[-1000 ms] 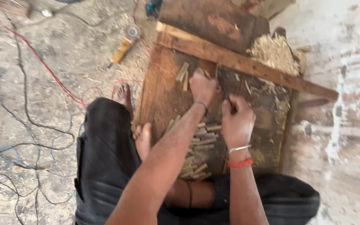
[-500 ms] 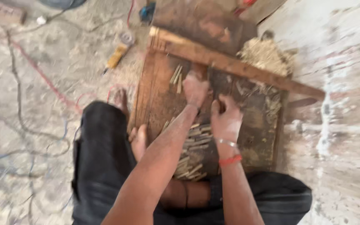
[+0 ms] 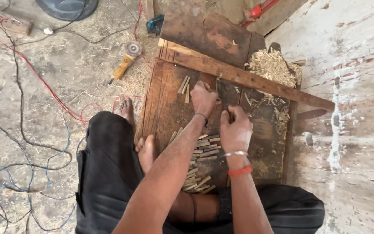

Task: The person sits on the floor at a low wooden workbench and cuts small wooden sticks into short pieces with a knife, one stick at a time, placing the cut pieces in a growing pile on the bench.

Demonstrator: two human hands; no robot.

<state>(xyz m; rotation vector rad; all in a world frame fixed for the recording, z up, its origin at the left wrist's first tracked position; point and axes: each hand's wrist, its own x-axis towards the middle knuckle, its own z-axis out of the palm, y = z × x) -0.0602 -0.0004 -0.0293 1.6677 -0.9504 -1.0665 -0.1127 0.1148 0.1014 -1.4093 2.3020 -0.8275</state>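
Below, left hand [image 3: 204, 97] fisted on board [image 3: 165, 108], contents unclear; right hand [image 3: 235, 128] likewise; sticks [image 3: 204, 149] between.

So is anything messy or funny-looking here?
Yes. Curly wood shavings are heaped on the board's far corner, short wooden sticks lie scattered by the person's wrists, and cables snake loosely across the dusty floor.

Dark brown board [image 3: 169, 108], pale sticks [image 3: 204, 149], red wristband [image 3: 240, 171]
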